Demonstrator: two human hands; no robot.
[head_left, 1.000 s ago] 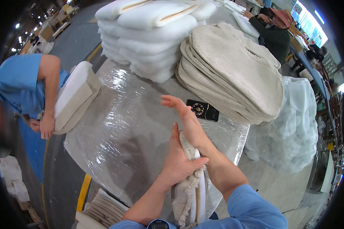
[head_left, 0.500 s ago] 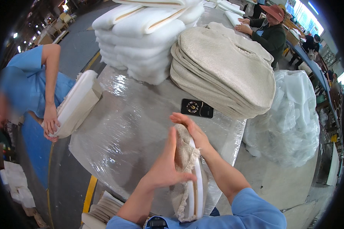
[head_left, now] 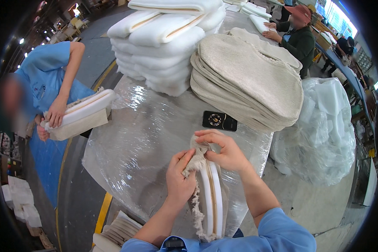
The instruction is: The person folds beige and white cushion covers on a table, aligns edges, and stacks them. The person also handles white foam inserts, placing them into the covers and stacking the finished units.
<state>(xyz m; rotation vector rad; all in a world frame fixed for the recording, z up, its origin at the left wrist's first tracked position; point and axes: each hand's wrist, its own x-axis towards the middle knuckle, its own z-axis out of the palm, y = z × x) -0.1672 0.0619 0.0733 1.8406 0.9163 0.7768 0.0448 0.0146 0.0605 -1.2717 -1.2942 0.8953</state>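
Observation:
A white padded cushion insert (head_left: 206,182) with a tan strip along its edge stands between my forearms. Around it sits a beige fabric cover (head_left: 197,214), its opening facing up with a frayed edge. My left hand (head_left: 180,174) is closed, pinching the frayed edge on the left side near the far end. At the far tip, my right hand (head_left: 225,152) has its fingers curled over the cover and its thumb pressed against the fabric. The near end of the cushion rests by my body.
A plastic-wrapped table (head_left: 126,147) bears a black phone (head_left: 219,121), a pile of beige covers (head_left: 248,75) and stacked white padding (head_left: 159,54). A plastic-wrapped bundle (head_left: 315,130) stands right. At left, a co-worker (head_left: 50,75) holds another cushion; another person (head_left: 300,38) works far right.
My left hand went from flat against the cover's side to pinching its frayed edge. My right fingers curled onto the far tip. The co-worker's cushion at left has turned, showing its tan strip.

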